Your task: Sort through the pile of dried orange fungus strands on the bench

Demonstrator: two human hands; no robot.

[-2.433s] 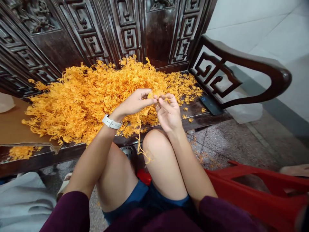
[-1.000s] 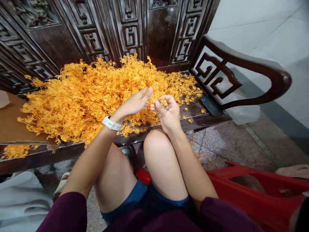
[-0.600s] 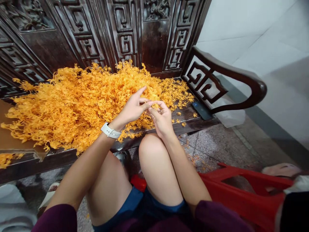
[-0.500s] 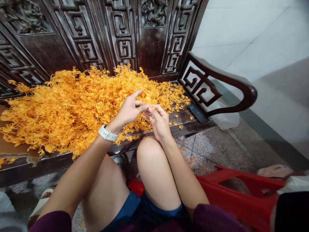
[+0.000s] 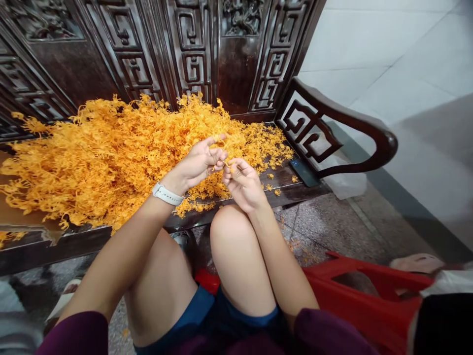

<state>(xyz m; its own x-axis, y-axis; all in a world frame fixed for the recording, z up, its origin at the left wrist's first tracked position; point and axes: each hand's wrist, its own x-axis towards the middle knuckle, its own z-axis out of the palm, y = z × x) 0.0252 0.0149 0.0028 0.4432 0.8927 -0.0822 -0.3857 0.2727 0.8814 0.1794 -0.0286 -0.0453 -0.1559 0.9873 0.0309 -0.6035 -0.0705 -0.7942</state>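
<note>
Both hands are raised in front of the pile (image 5: 118, 162), above the front edge of the bench (image 5: 273, 198). The left hand (image 5: 201, 165) pinches one end of a small orange piece (image 5: 229, 166) between thumb and fingers. The right hand (image 5: 244, 186) grasps the other end at its fingertips. The fingertips of the two hands are close together.

The pile spreads along the bench seat, reaches the carved backrest (image 5: 236, 74) and extends over the cardboard (image 5: 25, 222) at the left. At the right, its border thins to loose pieces, with exposed dark wood between them and the front edge. The phone (image 5: 304, 172) lies beside the armrest (image 5: 382, 140). Speckled floor (image 5: 314, 222) shows between the bench and the red stool (image 5: 365, 296).
</note>
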